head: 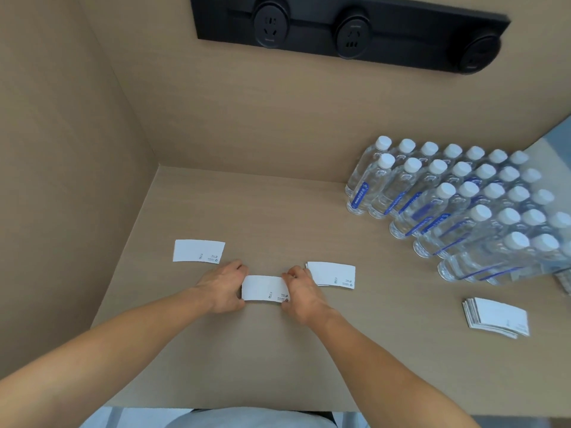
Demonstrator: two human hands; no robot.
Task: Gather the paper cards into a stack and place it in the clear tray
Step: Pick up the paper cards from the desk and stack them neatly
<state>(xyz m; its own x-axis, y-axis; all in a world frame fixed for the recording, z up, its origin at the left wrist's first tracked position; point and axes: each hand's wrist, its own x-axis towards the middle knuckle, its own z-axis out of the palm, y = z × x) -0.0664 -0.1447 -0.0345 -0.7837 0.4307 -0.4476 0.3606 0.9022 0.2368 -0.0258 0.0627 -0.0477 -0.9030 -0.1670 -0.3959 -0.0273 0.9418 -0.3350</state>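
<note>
On the left of the bench (247,350) one paper card (197,251) lies alone, and next to it the left hand (224,287) and the right hand (301,295) hold a little pile of cards (264,288) by its two short ends, fingers curled shut on it. Just right of the hands is a small stack (333,274), far right is a bigger stack (497,317) near the water bottles (463,205), and I see no clear tray. To do this well, I think the hands should squeeze in softly and tap the edges flat, so all cards line up before they get moved.
</note>
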